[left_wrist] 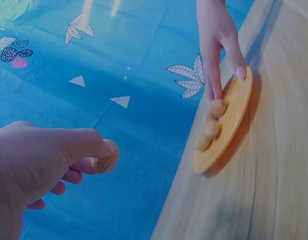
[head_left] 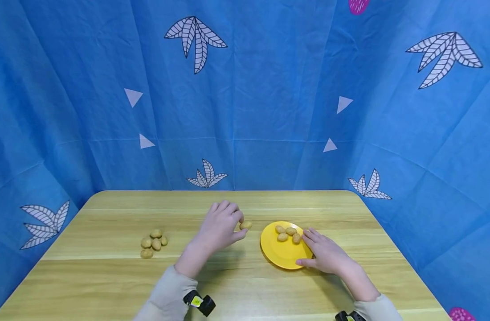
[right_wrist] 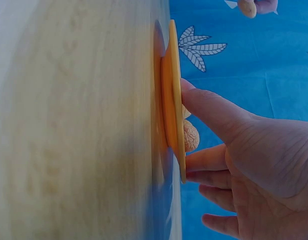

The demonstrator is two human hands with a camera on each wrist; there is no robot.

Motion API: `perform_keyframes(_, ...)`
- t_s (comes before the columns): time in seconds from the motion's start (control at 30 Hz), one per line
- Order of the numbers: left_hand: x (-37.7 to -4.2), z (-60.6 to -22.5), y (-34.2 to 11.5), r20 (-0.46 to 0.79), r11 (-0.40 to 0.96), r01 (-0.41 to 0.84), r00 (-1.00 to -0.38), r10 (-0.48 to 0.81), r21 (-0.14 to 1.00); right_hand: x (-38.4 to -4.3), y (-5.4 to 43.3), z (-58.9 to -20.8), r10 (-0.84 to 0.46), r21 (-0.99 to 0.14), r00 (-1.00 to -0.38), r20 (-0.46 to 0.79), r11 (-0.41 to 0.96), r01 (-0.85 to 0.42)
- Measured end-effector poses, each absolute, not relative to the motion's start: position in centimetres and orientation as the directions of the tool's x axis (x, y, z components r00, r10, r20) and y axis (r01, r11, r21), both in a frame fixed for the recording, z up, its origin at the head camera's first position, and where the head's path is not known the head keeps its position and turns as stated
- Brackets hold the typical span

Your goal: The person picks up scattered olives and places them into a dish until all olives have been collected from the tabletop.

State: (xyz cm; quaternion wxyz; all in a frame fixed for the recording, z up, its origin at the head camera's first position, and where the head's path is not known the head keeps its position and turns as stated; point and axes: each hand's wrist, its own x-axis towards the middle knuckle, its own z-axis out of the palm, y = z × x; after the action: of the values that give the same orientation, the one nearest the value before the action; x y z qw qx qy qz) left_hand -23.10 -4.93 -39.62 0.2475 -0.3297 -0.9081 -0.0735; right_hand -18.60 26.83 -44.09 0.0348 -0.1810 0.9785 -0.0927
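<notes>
My left hand (head_left: 221, 225) is raised over the middle of the table, pinching a walnut (left_wrist: 106, 157) between thumb and fingers. To its right lies a round yellow plate (head_left: 283, 256) with several walnuts (head_left: 283, 237) near its far side. On the plate's right rim rests my right hand (head_left: 327, 253), thumb and fingers spread apart and fairly straight. The right wrist view shows the thumb and fingertips touching the rim, with a wrinkled walnut (right_wrist: 191, 136) between them.
A loose cluster of several walnuts (head_left: 156, 244) lies on the left part of the wooden table (head_left: 108, 285). Blue patterned cloth (head_left: 269, 102) hangs behind the table and along its sides.
</notes>
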Motion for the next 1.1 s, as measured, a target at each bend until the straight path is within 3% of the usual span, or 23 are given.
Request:
perform_keyframes(0.37, -24.2, -40.7, -1.9, 0.52, 0.75, 0.661, -0.646, 0.559, 0.014, -18.7, 26.9, -44.0, -0.368, -0.202, -0.929, -0.034, 0.913, -0.355)
perform_keyframes(0.7, -24.8, -42.4, 0.2, 0.412, 0.775, 0.618, -0.746, 0.524, 0.134, -18.7, 27.0, -44.1, -0.363, -0.199, -0.931, -0.04, 0.916, -0.349)
perform_keyframes(1.1, -25.5, -44.0, 1.8, 0.319, 0.8, 0.562, -0.813, 0.488, 0.208, -18.6, 26.9, -44.2, -0.354, -0.207, -0.934, -0.047, 0.918, -0.338)
